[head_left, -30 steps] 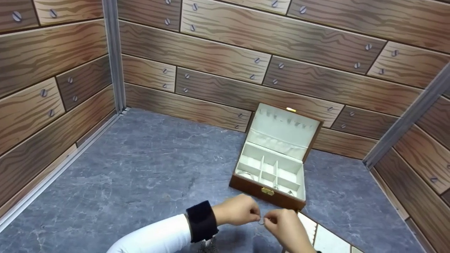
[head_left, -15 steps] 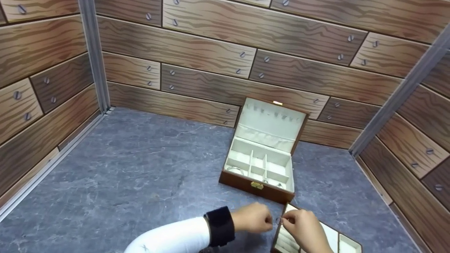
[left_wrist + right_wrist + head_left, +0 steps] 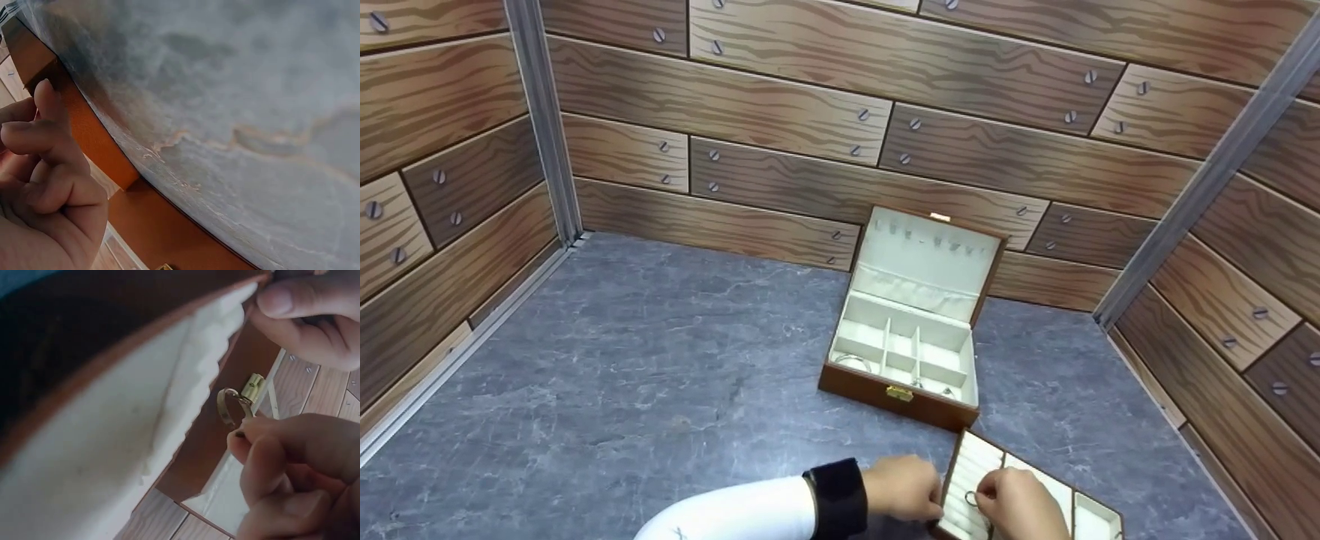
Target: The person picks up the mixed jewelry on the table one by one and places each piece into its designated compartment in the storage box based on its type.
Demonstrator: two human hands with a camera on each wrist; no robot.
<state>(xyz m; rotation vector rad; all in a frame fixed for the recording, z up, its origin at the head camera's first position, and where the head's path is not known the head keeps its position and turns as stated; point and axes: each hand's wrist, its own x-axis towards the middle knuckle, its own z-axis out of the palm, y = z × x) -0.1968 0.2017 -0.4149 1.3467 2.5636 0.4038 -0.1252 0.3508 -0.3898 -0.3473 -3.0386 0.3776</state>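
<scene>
A small metal ring is pinched between the thumb and finger of my right hand. This hand is over the ridged white ring rolls of a brown-rimmed jewelry tray, with the ring apart from the rolls in the right wrist view. At the tray's left edge, my left hand grips the rim near a corner, its thumb showing at the top of the right wrist view. The left wrist view shows the left fingers curled beside the tray's brown side.
Behind the tray stands a brown jewelry box with its lid raised and a gold clasp. A bangle lies in its front left compartment, small jewelry pieces in others. Plank-patterned walls enclose the grey tabletop.
My right hand has carried the ring right and down over the ring rolls. My left hand has let go of the ring and moved to the tray's edge. The head view has shifted.
</scene>
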